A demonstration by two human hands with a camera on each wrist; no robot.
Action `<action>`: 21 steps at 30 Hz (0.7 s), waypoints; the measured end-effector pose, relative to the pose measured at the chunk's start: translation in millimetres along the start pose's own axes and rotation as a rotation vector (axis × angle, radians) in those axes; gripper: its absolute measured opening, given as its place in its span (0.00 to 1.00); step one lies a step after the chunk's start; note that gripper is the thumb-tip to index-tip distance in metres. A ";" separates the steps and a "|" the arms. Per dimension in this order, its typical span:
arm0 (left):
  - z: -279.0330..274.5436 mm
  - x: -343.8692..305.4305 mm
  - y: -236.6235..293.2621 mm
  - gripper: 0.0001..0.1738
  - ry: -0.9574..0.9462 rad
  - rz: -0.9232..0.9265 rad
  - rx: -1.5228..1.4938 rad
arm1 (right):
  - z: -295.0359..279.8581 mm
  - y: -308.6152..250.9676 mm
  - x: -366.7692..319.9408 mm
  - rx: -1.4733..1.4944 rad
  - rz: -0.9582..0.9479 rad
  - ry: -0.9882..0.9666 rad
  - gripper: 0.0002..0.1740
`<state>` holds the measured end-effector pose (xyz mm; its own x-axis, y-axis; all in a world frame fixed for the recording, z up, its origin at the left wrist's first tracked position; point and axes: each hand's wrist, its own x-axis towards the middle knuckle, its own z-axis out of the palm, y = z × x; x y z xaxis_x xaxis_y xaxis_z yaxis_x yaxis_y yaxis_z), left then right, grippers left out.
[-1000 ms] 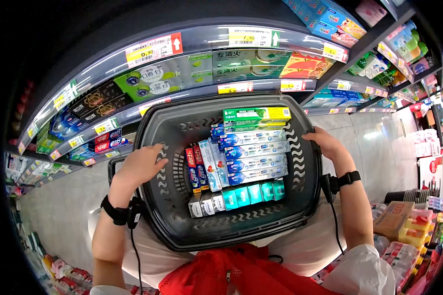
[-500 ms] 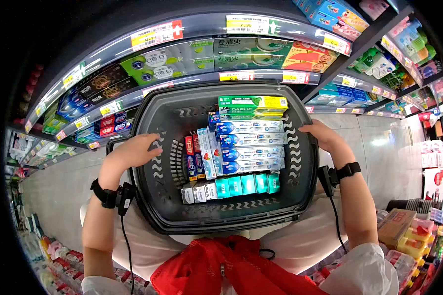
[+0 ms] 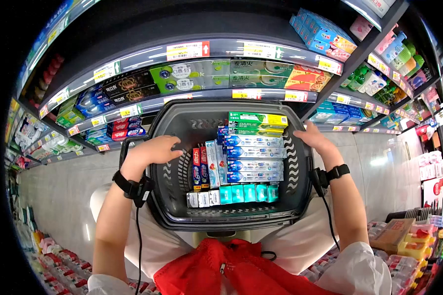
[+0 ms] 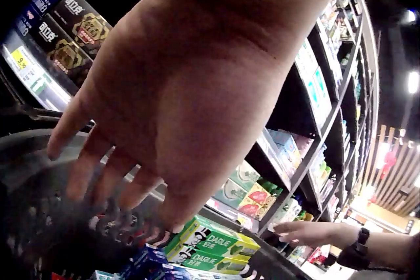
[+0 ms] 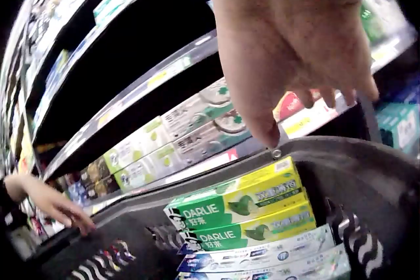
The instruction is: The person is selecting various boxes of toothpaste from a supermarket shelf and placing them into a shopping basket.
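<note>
**A:** How do the hands stand?

**B:** The bare left hand [image 3: 152,151], left of centre, lies over the rim with fingers spread and loose. The bare right hand [image 3: 317,140], right of centre, has thumb and fingers apart at the opposite rim. Neither holds anything; whether they press on the rim, I can't tell.

**A:** And between them?

**B:** The black plastic basket [image 3: 170,189], mid-frame. Inside, 2 long green-and-yellow cartons [image 3: 253,119] lie at the top, 4 long white-and-blue cartons [image 3: 255,153] below them, 2 slim red-and-blue cartons [image 3: 197,169] at the left, and 5 small teal boxes [image 3: 249,193] along the bottom.

**A:** What has just changed?

**B:** Against 0.5 s ago, the left hand and the basket's left rim sit further right, and more dark grey shelving [image 3: 226,50] shows at the top. The cartons keep their order, so I'd judge this a pause in the packing.

**A:** Any lettering?

**B:** "DARLIE 好来" on the green-and-yellow pair. On the shelf, upper centre, "专清火" on flat green cartons [image 3: 258,74]; in the left wrist view, upper left, "可立克" on black-and-gold boxes [image 4: 82,25]. The teal boxes' print is too small.
</note>
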<state>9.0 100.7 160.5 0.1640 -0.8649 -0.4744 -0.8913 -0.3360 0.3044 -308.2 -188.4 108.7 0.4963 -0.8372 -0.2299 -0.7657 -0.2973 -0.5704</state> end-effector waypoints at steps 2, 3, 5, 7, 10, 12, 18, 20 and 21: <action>-3.3 -0.4 13.9 0.25 0.075 0.068 0.011 | 4.1 -21.3 -6.1 -0.217 -0.198 0.233 0.30; -5.3 0.9 19.8 0.25 0.072 0.108 0.025 | 2.9 -33.0 -6.6 -0.187 -0.404 0.240 0.31; -6.0 6.0 30.8 0.25 0.064 0.147 0.017 | 11.0 -40.8 -0.8 -0.176 -0.677 0.211 0.32; -5.3 13.4 37.9 0.24 0.038 0.191 0.000 | 27.0 -42.1 8.8 -0.257 -0.722 0.124 0.31; 0.2 23.7 38.4 0.23 0.048 0.215 0.011 | 41.0 -46.7 14.8 -0.388 -0.672 0.019 0.31; 4.7 27.5 34.1 0.22 0.069 0.207 0.008 | 44.1 -50.8 19.6 -0.444 -0.528 -0.082 0.30; 13.3 28.0 36.2 0.19 0.049 0.188 0.084 | 66.5 -36.3 25.3 -0.574 -0.600 -0.066 0.27; 11.5 28.6 40.0 0.20 0.017 0.183 0.066 | 71.4 -37.4 22.5 -0.531 -0.606 -0.136 0.26; 9.9 27.9 42.4 0.22 -0.014 0.179 0.049 | 71.2 -39.9 20.2 -0.543 -0.620 -0.175 0.26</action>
<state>-28.4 66.0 152.0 -0.0046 -0.9038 -0.4279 -0.9254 -0.1583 0.3443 -238.5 -160.8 70.7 0.9138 -0.3795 -0.1448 -0.4018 -0.8968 -0.1854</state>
